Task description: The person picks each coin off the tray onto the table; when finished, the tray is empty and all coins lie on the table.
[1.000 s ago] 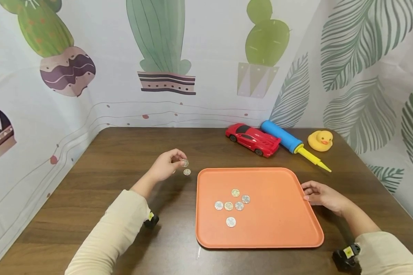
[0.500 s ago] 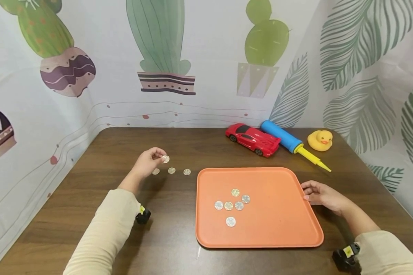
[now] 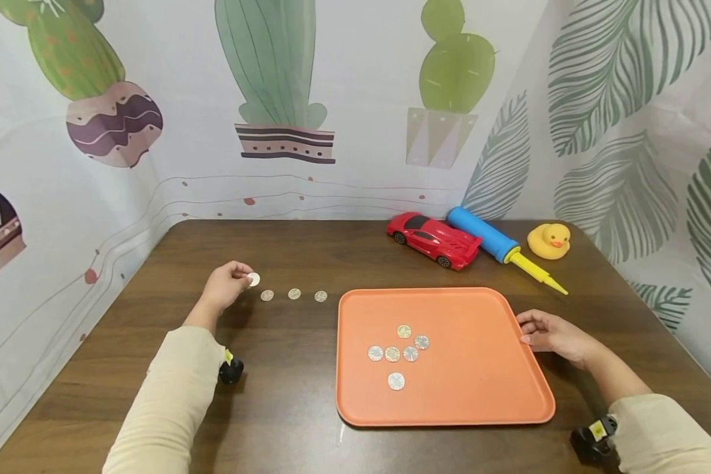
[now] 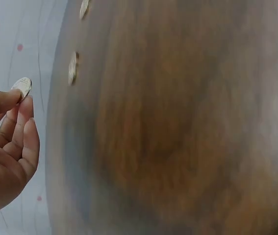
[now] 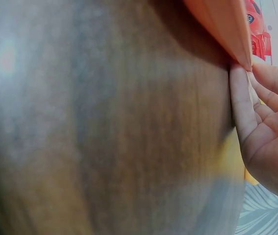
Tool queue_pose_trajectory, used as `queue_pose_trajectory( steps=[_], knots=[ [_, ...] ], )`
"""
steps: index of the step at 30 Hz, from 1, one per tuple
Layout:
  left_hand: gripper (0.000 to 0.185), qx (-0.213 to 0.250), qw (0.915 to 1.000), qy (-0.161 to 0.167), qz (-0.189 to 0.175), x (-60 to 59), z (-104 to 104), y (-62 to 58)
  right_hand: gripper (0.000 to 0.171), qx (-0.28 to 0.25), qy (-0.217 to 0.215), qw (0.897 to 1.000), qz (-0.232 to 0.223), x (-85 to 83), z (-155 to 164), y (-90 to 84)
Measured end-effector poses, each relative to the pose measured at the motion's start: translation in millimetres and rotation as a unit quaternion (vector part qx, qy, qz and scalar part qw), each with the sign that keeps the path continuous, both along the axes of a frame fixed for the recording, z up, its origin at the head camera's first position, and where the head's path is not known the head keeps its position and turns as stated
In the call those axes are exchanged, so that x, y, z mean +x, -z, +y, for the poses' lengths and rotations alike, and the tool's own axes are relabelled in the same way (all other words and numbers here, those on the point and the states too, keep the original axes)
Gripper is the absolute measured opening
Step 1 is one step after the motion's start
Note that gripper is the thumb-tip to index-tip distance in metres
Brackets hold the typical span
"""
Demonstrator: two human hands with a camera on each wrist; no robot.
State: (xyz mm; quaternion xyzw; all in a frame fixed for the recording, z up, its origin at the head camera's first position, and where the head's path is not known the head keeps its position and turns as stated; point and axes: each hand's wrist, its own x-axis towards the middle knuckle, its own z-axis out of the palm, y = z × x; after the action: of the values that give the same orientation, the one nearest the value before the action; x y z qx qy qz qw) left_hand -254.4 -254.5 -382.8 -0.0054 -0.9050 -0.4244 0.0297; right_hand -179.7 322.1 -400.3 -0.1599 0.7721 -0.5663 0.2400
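Between thumb and fingertips, my left hand (image 3: 228,286) pinches a shiny coin (image 3: 253,279) above the left part of the table; the coin (image 4: 24,85) also shows in the left wrist view. Just right of it, three coins lie in a row on the wood: a near coin (image 3: 267,295), a middle coin (image 3: 294,293) and a far coin (image 3: 320,296). My right hand (image 3: 559,339) grips the right rim of an orange tray (image 3: 474,388), thumb and fingers at its edge. Several gold and silver coins lie on the tray, among them a silver coin (image 3: 396,381) nearest the front.
Behind the tray stands a red toy car (image 3: 434,241). A blue and yellow hand pump (image 3: 492,238) lies beside it, and a yellow rubber duck (image 3: 549,241) sits at the back right corner. A printed cloth (image 3: 367,99) hangs behind the wooden table (image 3: 261,408).
My left hand has moved left with the held coin, away from the tray, uncovering the row of coins on the table. The right hand stays at the tray's rim.
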Motion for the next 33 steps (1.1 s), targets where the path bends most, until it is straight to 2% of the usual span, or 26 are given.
queue_pose_trajectory(
  steps=[13, 19, 26, 33],
  knots=[
    [0.018, -0.057, 0.9946, -0.072, -0.05, 6.2, -21, 6.9, 0.041, 0.008, 0.003, 1.0, -0.003, -0.8, 0, 0.3],
    [0.021, -0.089, 0.9907, -0.083, -0.06, 8.1, -23, 6.0, 0.041, 0.005, 0.003, 1.0, -0.004, -0.9, 0, 1.5],
    [0.026, -0.143, 0.9819, -0.086, -0.09, 10.0, -24, 2.5, 0.042, 0.004, 0.002, 1.0, -0.003, -1.0, 0, 2.4],
    [0.027, -0.153, 0.9797, -0.084, -0.099, 9.8, -24, 3.4, 0.042, 0.007, 0.006, 1.0, -0.001, -0.7, 1, 2.4]
  ],
)
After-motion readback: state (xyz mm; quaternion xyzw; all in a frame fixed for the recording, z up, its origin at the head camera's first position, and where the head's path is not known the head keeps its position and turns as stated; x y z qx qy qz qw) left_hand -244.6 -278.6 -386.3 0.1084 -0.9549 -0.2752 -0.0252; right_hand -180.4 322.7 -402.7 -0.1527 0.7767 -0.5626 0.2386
